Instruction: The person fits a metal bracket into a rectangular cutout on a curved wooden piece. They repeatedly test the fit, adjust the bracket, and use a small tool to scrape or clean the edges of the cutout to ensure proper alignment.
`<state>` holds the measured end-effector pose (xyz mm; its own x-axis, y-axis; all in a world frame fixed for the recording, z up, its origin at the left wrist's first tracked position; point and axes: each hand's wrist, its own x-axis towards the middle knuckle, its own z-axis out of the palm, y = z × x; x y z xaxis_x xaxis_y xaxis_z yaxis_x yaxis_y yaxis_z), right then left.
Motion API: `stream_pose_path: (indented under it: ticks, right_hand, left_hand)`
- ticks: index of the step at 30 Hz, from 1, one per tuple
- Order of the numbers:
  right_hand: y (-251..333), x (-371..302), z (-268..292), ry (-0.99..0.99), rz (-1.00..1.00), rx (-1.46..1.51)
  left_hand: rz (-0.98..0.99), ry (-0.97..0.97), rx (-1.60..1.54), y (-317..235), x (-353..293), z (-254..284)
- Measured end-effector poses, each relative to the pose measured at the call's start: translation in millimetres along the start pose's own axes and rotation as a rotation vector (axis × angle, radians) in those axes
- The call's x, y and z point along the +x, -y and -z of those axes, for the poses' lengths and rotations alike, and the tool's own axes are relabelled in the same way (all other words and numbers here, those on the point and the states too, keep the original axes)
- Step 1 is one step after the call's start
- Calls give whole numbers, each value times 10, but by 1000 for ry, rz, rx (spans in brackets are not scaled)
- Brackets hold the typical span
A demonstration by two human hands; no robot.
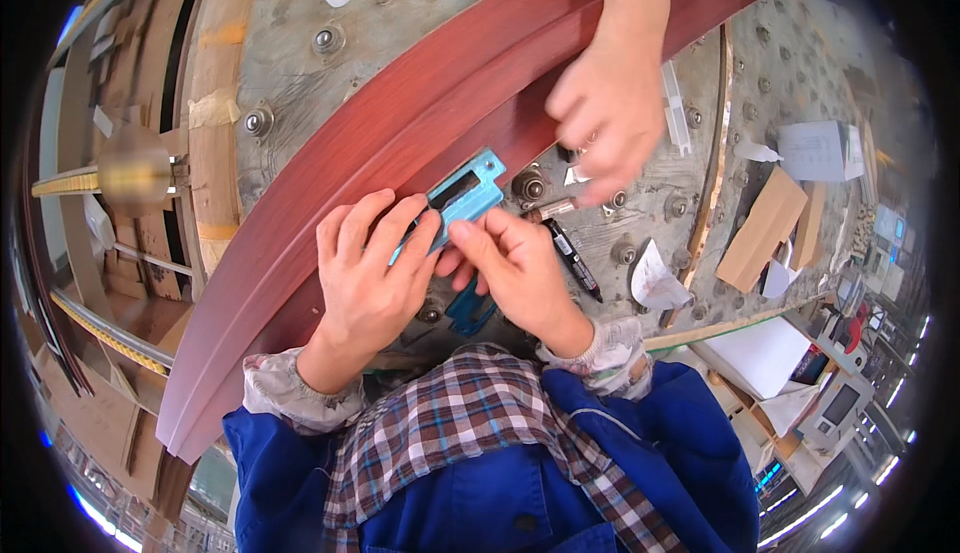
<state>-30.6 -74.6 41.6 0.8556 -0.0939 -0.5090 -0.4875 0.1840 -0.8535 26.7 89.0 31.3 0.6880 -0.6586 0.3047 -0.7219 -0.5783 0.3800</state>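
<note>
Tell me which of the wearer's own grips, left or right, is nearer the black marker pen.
Right. The right grip is close beside the black marker pen, on its left; the left grip is farther left, at the blue slotted plate.

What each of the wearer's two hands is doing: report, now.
Left hand: fingers bent against the blue plate; grip cannot be told.
Right hand: partly closed, thumb on the blue plate; whether it pinches anything cannot be told.
</note>
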Motion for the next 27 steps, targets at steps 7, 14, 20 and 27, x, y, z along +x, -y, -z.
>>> stream_pose_path:
  ticks: [7, 14, 20, 27]
  right_hand:
    - [-288, -488, 555, -519, 322, -594]
    - [-418, -536, 827, -578, 493, -957]
    - [-245, -164, 1089, -591, 698, -1206]
    - [105, 169, 1468, -258, 675, -1472]
  left_hand:
    - [264, -232, -381, 24, 9, 66]
    - [500, -432, -293, 336, 188, 242]
    - [251, -196, 233, 717, 265, 243]
    - [453, -154, -50, 801, 281, 58]
